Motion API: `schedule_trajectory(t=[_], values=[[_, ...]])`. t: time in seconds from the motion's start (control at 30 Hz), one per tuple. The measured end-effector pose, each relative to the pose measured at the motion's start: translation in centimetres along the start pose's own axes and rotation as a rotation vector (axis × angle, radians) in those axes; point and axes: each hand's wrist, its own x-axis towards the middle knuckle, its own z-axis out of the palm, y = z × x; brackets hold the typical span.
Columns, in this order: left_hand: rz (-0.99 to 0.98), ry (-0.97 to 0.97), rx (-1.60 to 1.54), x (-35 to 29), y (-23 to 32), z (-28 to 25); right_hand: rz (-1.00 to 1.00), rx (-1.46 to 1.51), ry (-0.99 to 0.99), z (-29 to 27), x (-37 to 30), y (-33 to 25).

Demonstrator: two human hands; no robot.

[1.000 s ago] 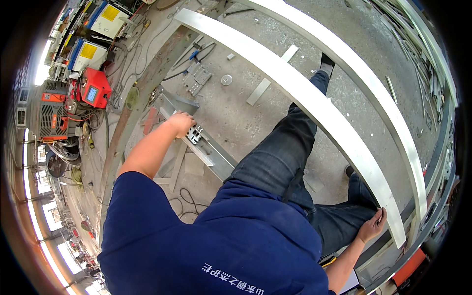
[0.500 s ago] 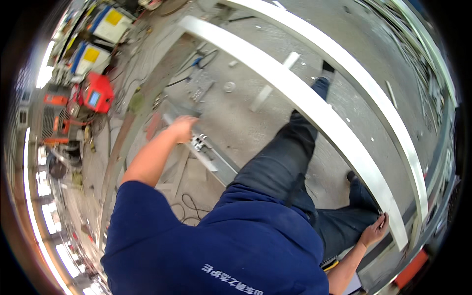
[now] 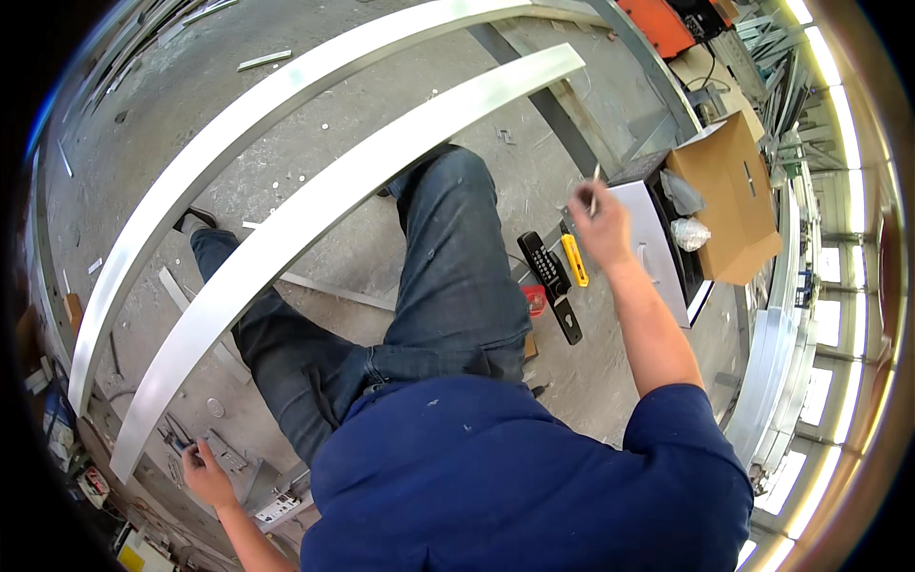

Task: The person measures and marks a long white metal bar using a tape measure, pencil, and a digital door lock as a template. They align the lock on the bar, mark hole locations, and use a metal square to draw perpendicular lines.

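My right hand (image 3: 602,229) is raised beside an open box, its fingers closed round a thin pale stick like a pencil (image 3: 597,175), a little blurred. Just left of that hand lie a yellow utility knife (image 3: 574,259) and a long black door lock with a keypad (image 3: 545,267). My left hand (image 3: 205,475) is low on the left with its fingers half curled and apart, and nothing I can make out is in it. Nearest to it are a holed metal plate (image 3: 225,450) and the near end of a silver metal bar (image 3: 329,210) crossing in front of my legs.
A second silver bar (image 3: 238,119) runs beyond the first. The box has brown cardboard flaps (image 3: 739,205) and plastic-wrapped pieces inside. A small red object (image 3: 535,300) lies by my knee. An orange machine (image 3: 658,27) stands at the far right, near stacked metal profiles.
My view has swung right, bringing the box, lock and knife into sight. My right hand has left the bar's end and now holds the pale stick. My left hand is off the metal profile.
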Motion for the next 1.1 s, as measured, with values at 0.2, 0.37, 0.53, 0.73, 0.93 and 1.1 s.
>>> schedule_trajectory(t=[0.2,0.37,0.53,0.73,0.93,1.1], values=[[0.206,0.015,-0.131,2.4,9.8,0.9,-0.28,-0.317,-0.5,3.9,-11.8,2.6],[0.618,-0.136,-0.078,4.7,19.0,1.8,-0.343,-0.486,-0.469,5.9,-14.2,4.2],[0.738,-0.164,-0.093,5.2,23.6,2.5,-0.278,-0.346,-0.472,6.1,-13.0,4.1],[0.762,-0.302,-0.297,3.9,26.8,4.1,0.17,-0.181,-0.442,0.0,-9.7,-0.1],[0.682,-0.719,-0.998,2.7,33.0,7.2,-0.009,0.443,-0.32,-1.2,-5.8,-13.8],[0.041,-1.194,-1.502,0.9,35.0,8.7,-0.191,0.64,-0.785,6.9,-5.5,-23.5]])
